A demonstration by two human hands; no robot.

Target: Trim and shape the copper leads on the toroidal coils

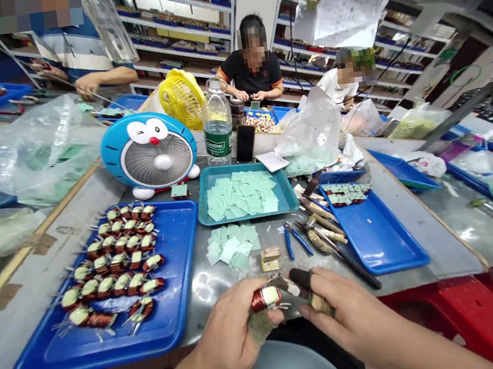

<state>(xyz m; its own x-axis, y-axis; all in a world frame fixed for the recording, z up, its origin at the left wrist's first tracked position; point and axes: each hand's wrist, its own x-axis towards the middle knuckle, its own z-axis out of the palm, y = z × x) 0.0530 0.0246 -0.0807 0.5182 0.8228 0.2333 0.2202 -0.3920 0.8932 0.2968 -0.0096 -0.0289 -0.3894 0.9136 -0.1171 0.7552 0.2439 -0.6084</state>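
The left hand [229,336] grips a copper-wound coil with a white band [264,298], the right hand [353,321] closed narrowly beside it. Many similar coils [113,267] already lie in a blue plastic tray [92,359]; pale green squares [241,194] fill a teal tray [244,168].

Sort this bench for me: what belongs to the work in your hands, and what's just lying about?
Belongs to the work: copper-wound coil in the left hand, right hand beside it, blue tray of wound coils, teal tray of pale green squares, loose green squares, blue-handled pliers.

Just lying about: Doraemon desk fan, yellow fan, water bottle, phone.
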